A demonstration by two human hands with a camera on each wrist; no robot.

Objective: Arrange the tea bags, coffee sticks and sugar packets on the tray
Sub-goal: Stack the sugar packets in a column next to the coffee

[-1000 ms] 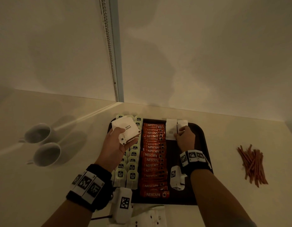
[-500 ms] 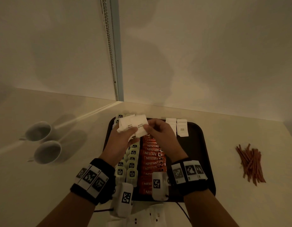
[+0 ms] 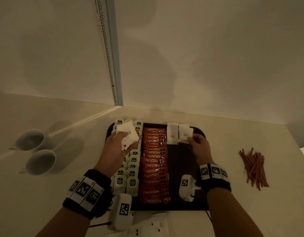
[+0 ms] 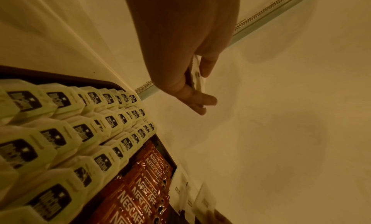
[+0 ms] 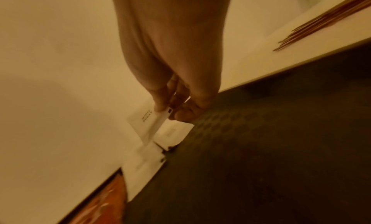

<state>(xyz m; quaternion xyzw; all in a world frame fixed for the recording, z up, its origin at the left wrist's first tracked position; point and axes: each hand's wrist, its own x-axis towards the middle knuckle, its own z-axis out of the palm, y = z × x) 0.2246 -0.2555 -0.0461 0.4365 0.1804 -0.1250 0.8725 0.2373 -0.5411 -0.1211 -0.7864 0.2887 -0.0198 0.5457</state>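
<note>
Pale counter [image 3: 233, 194] carries our tray [image 3: 187, 168]; along its far edge two sugar packets lie. Our left hand [image 3: 113, 151] grips the stack [image 3: 127, 137]; our right hand [image 3: 199, 146] pinches one packet [image 3: 186, 135]. We should lay it flat, edges aligned.

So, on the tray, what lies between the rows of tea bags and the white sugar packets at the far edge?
The column of orange coffee sticks lies between the tea bags and the laid sugar packets on the tray. The head view shows it best.
</note>
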